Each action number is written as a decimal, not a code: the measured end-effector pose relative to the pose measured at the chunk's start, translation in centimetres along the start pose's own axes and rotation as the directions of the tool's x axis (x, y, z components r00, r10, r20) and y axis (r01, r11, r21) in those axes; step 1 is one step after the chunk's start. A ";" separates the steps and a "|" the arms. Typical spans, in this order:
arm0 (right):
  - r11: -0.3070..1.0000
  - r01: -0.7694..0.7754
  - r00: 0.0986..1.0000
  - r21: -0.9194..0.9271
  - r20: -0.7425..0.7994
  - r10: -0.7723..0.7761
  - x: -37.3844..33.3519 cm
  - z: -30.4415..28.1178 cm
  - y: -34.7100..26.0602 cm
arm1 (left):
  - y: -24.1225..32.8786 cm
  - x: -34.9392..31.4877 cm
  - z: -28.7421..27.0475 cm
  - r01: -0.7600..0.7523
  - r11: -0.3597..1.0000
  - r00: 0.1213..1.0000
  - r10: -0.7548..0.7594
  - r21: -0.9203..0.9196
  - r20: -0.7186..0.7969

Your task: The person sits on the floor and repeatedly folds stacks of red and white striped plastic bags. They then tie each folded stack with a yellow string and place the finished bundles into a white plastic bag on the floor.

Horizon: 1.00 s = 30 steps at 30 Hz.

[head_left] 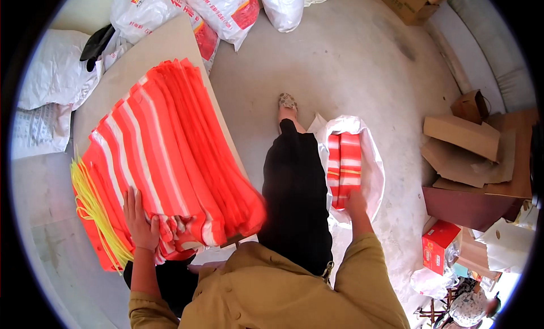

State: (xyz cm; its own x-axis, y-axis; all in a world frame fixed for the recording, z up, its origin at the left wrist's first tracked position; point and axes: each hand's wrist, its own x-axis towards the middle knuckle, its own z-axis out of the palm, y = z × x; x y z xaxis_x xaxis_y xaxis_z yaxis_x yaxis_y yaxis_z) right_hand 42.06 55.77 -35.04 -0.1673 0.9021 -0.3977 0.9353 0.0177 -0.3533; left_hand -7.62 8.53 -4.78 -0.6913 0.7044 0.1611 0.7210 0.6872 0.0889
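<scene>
My left hand (pixel 140 220) lies flat with its fingers stretched out on a wide stack of red-and-white striped plastic bags (pixel 153 148). The bags are bunched up next to my thumb, at the near edge of the stack. A bunch of thin yellow strips (pixel 96 216) lies along the stack's left side. On my right, an open white sack (pixel 371 159) holds folded striped bundles (pixel 343 153) with a yellow band across them. My right hand (pixel 356 205) reaches down at the sack's near side, beside the bundles. Its fingers are blurred and partly hidden, so a grip cannot be made out.
A pale board (pixel 178 40) bears the stack. Full white sacks (pixel 221 12) stand beyond it, with another pale bag (pixel 54 68) at far left. Cardboard boxes (pixel 464 142) and a red box (pixel 441 245) sit at right. My foot (pixel 288 102) is on the floor ahead.
</scene>
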 end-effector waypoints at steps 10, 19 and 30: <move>0.851 0.296 0.955 -0.433 0.135 -0.263 -1.0 -4.9 -6.6 | -0.4 -0.1 -0.3 0.009 0.998 1.000 -0.011 -0.056 -0.025; 0.596 0.766 0.637 0.241 -0.159 -0.754 -12.5 -14.7 -33.6 | -2.6 -0.7 -1.7 0.016 0.973 0.999 -0.008 -0.232 0.038; -0.140 0.984 -0.116 -0.111 0.198 -0.973 -24.7 -3.1 -52.5 | -3.9 -2.5 -3.3 0.091 0.982 0.992 -0.075 -0.167 0.104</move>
State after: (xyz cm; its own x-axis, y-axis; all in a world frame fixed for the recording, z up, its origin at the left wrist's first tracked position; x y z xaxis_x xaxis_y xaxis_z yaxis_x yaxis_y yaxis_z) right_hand -1.93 33.96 -4.04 -0.9527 -0.2071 0.2223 -0.2607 0.9329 -0.2485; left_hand -8.53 3.54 -2.23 -0.7444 0.6658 0.0509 0.6526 0.7094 0.2661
